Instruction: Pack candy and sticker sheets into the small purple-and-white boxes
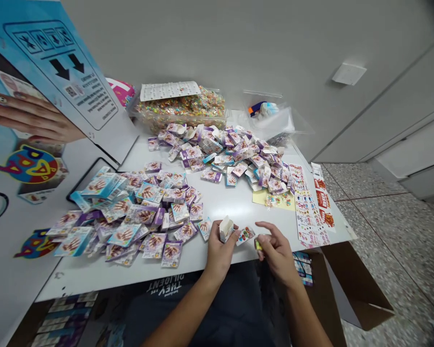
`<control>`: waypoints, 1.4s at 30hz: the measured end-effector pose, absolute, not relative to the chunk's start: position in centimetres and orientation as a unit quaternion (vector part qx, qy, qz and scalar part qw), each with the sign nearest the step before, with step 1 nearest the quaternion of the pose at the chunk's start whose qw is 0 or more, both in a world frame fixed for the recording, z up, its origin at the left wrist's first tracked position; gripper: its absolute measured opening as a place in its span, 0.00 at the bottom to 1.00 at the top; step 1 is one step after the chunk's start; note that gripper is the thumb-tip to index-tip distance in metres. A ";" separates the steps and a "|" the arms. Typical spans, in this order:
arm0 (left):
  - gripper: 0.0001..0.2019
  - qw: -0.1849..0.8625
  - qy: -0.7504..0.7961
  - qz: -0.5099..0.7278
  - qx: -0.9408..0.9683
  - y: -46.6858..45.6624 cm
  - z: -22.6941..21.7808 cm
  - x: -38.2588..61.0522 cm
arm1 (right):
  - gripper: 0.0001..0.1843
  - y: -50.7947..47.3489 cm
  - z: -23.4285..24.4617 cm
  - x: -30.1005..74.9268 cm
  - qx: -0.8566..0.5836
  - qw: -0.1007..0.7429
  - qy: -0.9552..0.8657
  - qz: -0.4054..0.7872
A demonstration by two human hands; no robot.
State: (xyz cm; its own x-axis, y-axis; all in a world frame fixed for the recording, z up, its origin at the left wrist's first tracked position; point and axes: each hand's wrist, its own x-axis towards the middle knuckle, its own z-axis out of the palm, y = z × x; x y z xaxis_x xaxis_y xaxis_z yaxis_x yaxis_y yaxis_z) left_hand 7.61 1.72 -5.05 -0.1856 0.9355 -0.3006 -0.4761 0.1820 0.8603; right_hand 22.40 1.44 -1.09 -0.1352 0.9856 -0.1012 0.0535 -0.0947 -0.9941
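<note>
1. The left hand (219, 249) wraps around a small, open-topped white cardboard box (226, 230) near the white surface's (222, 206) front edge.
2. Right of that box, the right hand (278, 251) pinches a small yellow item (258, 246), mostly hidden by fingers.
3. Between them, just beside the box, sits a white card with coloured round stickers (245, 235); whether the left fingertips hold it, I cannot tell.
4. Left of the box lie piled purple-and-blue printed cartons (153, 245).
5. Beyond it stands a clear plastic bin of multicoloured packets (183, 116).
</note>
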 end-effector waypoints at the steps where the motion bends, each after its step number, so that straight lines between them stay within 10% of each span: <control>1: 0.17 0.591 0.489 0.596 0.236 1.6 -5.0 7.7 | 0.23 1.4 -1.2 22.1 -0.515 0.452 -0.524 0.506; 10: 0.22 0.589 0.488 0.606 0.218 0.9 -4.3 7.2 | 0.18 2.3 -3.0 20.1 -0.560 0.460 -0.660 0.198; 20: 0.17 0.602 0.475 0.589 0.256 -0.3 -2.6 7.6 | 0.18 1.2 -2.6 18.9 -0.547 0.467 -0.525 0.455; 29: 0.22 0.688 0.487 0.428 0.326 -0.1 -2.8 6.3 | 0.19 2.2 -1.9 19.1 -0.511 0.606 -0.360 0.493; 38: 0.13 0.652 0.472 0.371 0.462 0.1 -2.0 5.2 | 0.14 2.1 -0.8 19.9 -0.559 0.428 -0.564 0.431; 42: 0.13 0.613 0.457 0.357 0.536 0.7 -2.2 4.5 | 0.18 2.0 -2.0 19.2 -0.579 0.478 -0.550 0.365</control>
State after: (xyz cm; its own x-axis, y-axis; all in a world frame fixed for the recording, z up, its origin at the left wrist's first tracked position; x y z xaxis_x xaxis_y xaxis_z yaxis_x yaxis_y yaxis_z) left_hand 4.46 0.68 -2.16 0.3267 0.9281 -0.1788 0.0524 0.1711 0.9839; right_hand 19.22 1.95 -1.95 0.1281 0.9865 0.1019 0.2881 0.0613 -0.9556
